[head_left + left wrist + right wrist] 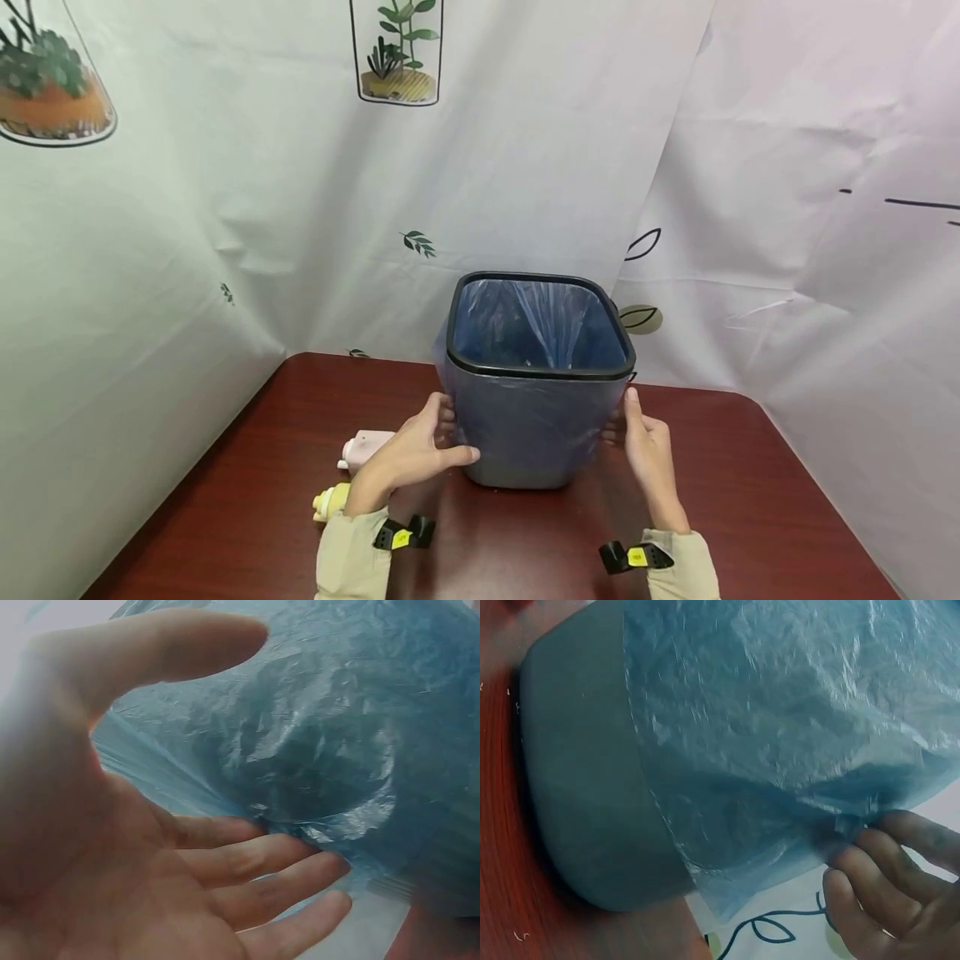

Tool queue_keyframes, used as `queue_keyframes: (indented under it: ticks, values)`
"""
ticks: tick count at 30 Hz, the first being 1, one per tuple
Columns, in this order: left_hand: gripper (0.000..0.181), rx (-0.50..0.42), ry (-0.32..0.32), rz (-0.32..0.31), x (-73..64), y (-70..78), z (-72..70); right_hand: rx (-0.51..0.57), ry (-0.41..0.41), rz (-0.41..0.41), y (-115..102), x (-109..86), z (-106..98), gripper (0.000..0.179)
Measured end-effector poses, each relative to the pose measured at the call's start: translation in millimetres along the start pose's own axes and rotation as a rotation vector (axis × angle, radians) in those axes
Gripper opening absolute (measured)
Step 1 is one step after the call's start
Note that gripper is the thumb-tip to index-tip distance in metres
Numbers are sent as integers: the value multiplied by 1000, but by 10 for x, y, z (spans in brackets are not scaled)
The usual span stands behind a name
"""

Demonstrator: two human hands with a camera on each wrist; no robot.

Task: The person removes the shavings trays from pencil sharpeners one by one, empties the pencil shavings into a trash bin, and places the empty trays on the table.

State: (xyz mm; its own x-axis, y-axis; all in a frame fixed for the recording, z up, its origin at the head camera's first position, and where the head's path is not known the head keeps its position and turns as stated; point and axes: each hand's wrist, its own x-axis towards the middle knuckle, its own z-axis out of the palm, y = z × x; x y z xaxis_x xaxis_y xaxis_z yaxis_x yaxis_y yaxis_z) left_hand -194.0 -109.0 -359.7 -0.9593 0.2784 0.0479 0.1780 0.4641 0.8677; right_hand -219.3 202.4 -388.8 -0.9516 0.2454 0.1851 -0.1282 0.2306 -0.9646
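A grey trash can [517, 478] stands upright on the table, lined with a translucent blue trash bag [536, 425]. The bag folds out over the dark rim [540, 373] and hangs down the outside, leaving the can's base bare. On the can's left side is my left hand [412, 446], thumb apart, with loosely bent fingers [277, 892] against the hanging plastic. My right hand [648, 454] is at the opposite side, thumb pointing up. In the right wrist view its fingertips [847, 859] touch the bag's loose outer fold; I cannot tell whether they pinch it.
A pale pink object [365, 448] and a yellow roll-like object [330, 502] lie left of the can, partly hidden by my left arm. Behind the dark red table [750, 500] hangs a white cloth [315, 208] printed with plants. Straps with small black devices circle both wrists.
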Motion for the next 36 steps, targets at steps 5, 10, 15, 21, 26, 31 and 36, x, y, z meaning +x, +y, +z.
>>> queue_keyframes:
  ticks: [5, 10, 15, 21, 26, 31, 36]
  values:
    - [76, -8, -68, -8, -54, 17, -50, 60, -2, -69, 336, 164, -69, 58]
    - [79, 52, -124, -2, -121, 50, -100, 13, 20, -69, 119, 53, -76, 63]
    - [78, 143, -140, 56, -172, 95, -120, -18, 28, -12, -40, -14, -71, 62]
    - [79, 160, -135, 65, -182, 131, -119, 26, 28, -40, -11, 2, -85, 62]
    - [66, 192, -37, 56, -170, 133, -107, -85, 97, -106, -33, -25, -113, 59]
    - [56, 264, 74, 24, -167, 114, -115, -47, 297, -311, -168, -101, -115, 36]
    - [60, 413, 142, -95, -211, 67, -169, 288, 550, -674, -482, -250, -52, 20]
